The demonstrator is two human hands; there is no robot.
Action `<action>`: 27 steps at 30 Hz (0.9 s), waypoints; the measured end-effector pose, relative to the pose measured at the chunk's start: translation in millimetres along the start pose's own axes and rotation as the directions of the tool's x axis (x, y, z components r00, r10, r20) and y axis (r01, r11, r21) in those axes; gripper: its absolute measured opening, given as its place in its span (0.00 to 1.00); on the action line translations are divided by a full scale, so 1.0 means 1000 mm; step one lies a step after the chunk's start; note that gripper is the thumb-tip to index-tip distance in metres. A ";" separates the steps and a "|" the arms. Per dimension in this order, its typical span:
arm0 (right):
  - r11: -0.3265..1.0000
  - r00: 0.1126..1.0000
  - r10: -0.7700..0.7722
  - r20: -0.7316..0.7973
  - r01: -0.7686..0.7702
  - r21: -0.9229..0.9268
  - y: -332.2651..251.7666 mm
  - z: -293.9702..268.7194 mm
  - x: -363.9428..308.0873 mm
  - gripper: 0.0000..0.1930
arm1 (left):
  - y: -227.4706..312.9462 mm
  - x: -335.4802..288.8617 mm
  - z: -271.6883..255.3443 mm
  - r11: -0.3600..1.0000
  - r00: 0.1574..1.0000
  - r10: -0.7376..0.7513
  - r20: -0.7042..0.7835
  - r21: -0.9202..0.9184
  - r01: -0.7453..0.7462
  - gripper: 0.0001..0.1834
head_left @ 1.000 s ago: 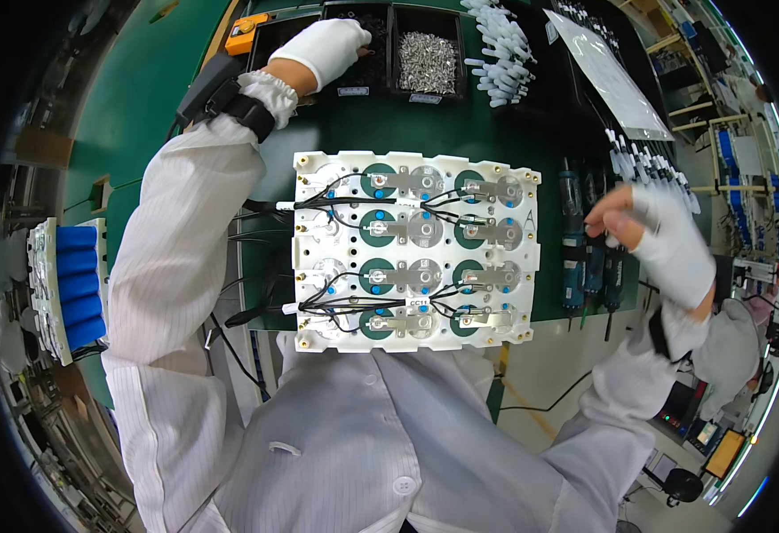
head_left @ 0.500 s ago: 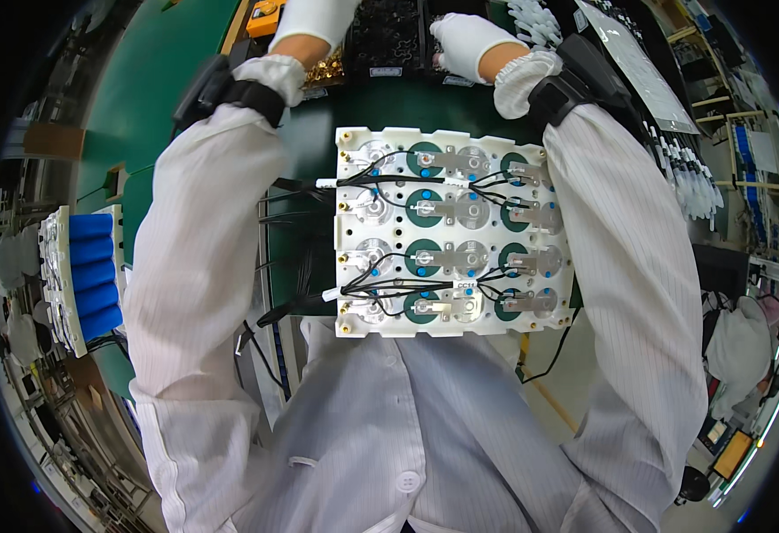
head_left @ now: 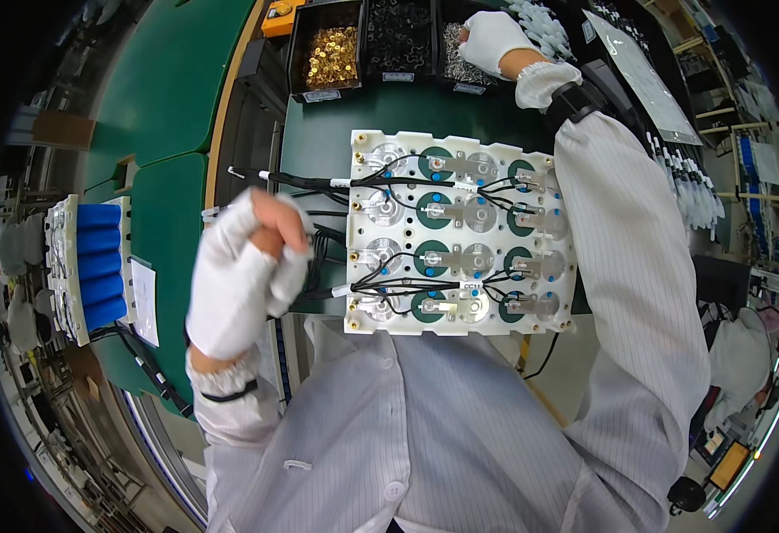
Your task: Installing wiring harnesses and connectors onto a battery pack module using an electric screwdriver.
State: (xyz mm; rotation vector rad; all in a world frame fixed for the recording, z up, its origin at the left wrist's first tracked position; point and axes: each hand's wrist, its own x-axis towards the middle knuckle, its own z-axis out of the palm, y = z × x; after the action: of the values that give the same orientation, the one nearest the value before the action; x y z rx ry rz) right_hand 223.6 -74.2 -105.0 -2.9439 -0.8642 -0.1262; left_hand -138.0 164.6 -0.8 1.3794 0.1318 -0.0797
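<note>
In front of me lies a white plastic battery module (head_left: 416, 233) with round cells, metal tabs, blue dots and black wire harnesses (head_left: 398, 286) across its top. My left hand (head_left: 252, 275), in a white fingerless glove, hovers just left of it, over the loose cable ends. Its fingers are curled together and slightly blurred; whatever they hold does not show. My right hand (head_left: 496, 43), gloved the same way, dips into a black bin of small silver metal parts (head_left: 465, 60) at the far side. Those fingers are bent inward, their tips partly hidden.
Beside that bin stand one of small black parts (head_left: 398, 40) and one of brass-coloured nuts (head_left: 332, 58). White connectors (head_left: 540, 31) and bundled cables (head_left: 687, 178) lie far right. A second module with blue cells (head_left: 96, 266) rests on the green table (head_left: 169, 235) at left.
My left hand has come back from the bins toward me, to the module's left side. My right hand has shifted slightly right and nearer, staying at the silver-parts bin. The module appears slightly farther right.
</note>
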 end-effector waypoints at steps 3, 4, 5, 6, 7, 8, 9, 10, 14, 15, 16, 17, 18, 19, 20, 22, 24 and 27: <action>0.999 1.000 0.025 0.009 -0.025 0.032 0.004 0.003 0.005 0.10 | -0.004 -0.020 0.006 0.992 0.988 -0.112 -0.106 0.045 0.117 0.10; 0.996 0.997 0.066 0.027 -0.068 0.062 0.006 0.004 0.006 0.10 | -0.004 -0.023 0.013 0.992 0.983 -0.114 -0.142 0.032 0.119 0.10; 0.990 0.993 0.109 0.047 -0.113 0.090 0.009 0.004 0.006 0.10 | -0.004 -0.024 0.020 0.992 0.977 -0.117 -0.176 0.017 0.122 0.10; 0.989 0.991 0.120 0.066 -0.124 0.074 0.008 0.001 0.007 0.10 | -0.007 -0.028 0.022 0.986 0.979 -0.104 -0.177 0.114 0.125 0.12; 0.989 0.991 0.122 0.061 -0.126 0.072 0.010 -0.002 0.007 0.10 | -0.005 -0.028 0.025 0.986 0.980 -0.099 -0.173 0.115 0.120 0.12; 0.986 0.989 0.138 0.052 -0.142 0.083 0.013 -0.006 0.004 0.10 | -0.003 -0.027 0.029 0.986 0.984 -0.098 -0.149 0.122 0.117 0.13; 0.983 0.987 0.153 0.042 -0.156 0.093 0.015 -0.012 0.001 0.09 | -0.001 -0.027 0.033 0.985 0.987 -0.096 -0.126 0.128 0.112 0.14; 0.985 0.989 0.146 0.038 -0.149 0.093 0.006 -0.021 -0.003 0.09 | -0.002 -0.025 0.034 0.987 0.990 -0.075 -0.123 0.135 0.092 0.14; 0.754 0.996 0.064 -0.059 -0.009 0.657 -0.032 -0.072 -0.040 0.11 | -0.005 -0.023 0.041 0.982 0.976 -0.130 -0.176 0.111 0.151 0.11; 0.714 0.999 -0.019 -0.037 0.040 0.699 -0.070 -0.106 -0.065 0.13 | -0.005 -0.024 0.041 0.983 0.969 -0.129 -0.209 0.101 0.153 0.11; 0.432 0.997 -0.077 -0.024 0.055 0.900 -0.078 -0.121 -0.090 0.13 | -0.004 -0.022 0.046 0.989 0.981 -0.119 -0.154 0.065 0.130 0.10; 0.316 0.986 -0.166 -0.025 0.077 0.946 -0.097 -0.138 -0.114 0.07 | -0.006 -0.024 0.048 0.993 0.985 -0.111 -0.135 0.027 0.116 0.10; 0.272 0.977 -0.215 -0.017 0.077 0.959 -0.106 -0.151 -0.142 0.07 | -0.003 -0.023 0.052 0.980 0.974 -0.200 -0.106 -0.028 0.198 0.09; 0.153 0.971 -0.240 -0.004 0.042 0.987 -0.115 -0.150 -0.166 0.08 | -0.005 -0.024 0.055 0.980 0.973 -0.201 -0.118 -0.039 0.197 0.09; 0.106 0.977 -0.210 0.026 -0.004 0.994 -0.126 -0.154 -0.188 0.07 | -0.006 -0.024 0.059 0.980 0.982 -0.178 -0.060 -0.103 0.172 0.09; 0.316 0.986 -0.162 -0.028 0.079 0.946 -0.134 -0.152 -0.215 0.06 | -0.009 -0.025 0.064 0.969 0.982 -0.186 0.032 -0.162 0.188 0.12; 0.403 0.951 -0.258 -0.171 0.266 0.876 -0.136 -0.148 -0.227 0.10 | -0.009 -0.026 0.069 0.961 0.979 -0.195 0.059 -0.185 0.203 0.12; 0.430 0.936 -0.276 -0.218 0.323 0.843 -0.135 -0.137 -0.241 0.13 | -0.012 -0.026 0.072 0.954 0.972 -0.202 0.117 -0.203 0.223 0.11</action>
State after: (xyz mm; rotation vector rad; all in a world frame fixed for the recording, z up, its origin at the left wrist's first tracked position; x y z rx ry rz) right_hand -59.5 -102.1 13.7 -1.7837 -1.0279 0.1882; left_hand -162.1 91.4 4.8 1.1393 0.2040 -0.3028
